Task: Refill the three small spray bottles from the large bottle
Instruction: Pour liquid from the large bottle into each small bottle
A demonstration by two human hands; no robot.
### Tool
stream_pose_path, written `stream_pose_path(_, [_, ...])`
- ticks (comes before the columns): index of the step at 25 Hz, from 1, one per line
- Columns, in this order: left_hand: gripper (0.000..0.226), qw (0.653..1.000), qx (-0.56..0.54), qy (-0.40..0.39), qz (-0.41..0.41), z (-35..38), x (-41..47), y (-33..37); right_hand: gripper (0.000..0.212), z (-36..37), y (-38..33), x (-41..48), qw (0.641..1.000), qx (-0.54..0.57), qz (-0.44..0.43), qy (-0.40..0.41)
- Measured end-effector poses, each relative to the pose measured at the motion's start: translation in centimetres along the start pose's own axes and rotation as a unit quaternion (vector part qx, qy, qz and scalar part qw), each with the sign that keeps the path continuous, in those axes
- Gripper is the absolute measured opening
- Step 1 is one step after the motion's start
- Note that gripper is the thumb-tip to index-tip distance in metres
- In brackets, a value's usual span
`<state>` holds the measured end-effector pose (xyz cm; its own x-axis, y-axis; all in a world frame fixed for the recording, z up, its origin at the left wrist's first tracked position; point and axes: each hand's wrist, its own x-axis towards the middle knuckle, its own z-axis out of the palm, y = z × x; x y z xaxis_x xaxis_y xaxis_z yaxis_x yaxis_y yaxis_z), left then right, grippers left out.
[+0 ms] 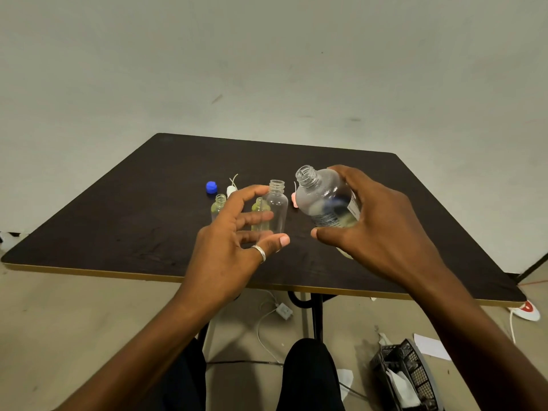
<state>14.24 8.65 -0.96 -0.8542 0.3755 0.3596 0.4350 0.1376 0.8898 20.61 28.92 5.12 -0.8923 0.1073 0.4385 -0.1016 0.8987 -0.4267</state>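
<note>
Right hand (376, 221) grips large bottle (323, 200) by body, uncapped, tilted over table (118, 218). Left hand (234, 232) open, fingers spread beside empty small bottle (277, 209). Likely light, thin plastic, tips easily; hold mid-body.

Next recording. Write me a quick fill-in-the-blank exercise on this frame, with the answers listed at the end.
1. The left hand wears a ___ on its thumb.
2. The loose cap lying on the table is ___ in colour.
3. The number of small bottles standing on the table is ___.
4. The right hand grips the large bottle, tilted, with ___ cap on its mouth.

Missing words: ring; blue; three; no
</note>
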Motion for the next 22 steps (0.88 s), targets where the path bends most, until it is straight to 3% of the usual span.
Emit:
stream_pose_path(6, [0.068,1.0,0.012,0.001,-0.016,0.34,-0.1,-0.31,0.083,0.03,-0.07,-0.11,0.997,-0.077,0.002,0.006])
stream_pose_path(22, [0.077,0.999,0.044,0.003,-0.017,0.3,-0.01,-0.83,0.087,0.2,-0.23,-0.21,0.988,-0.15,-0.016,0.036])
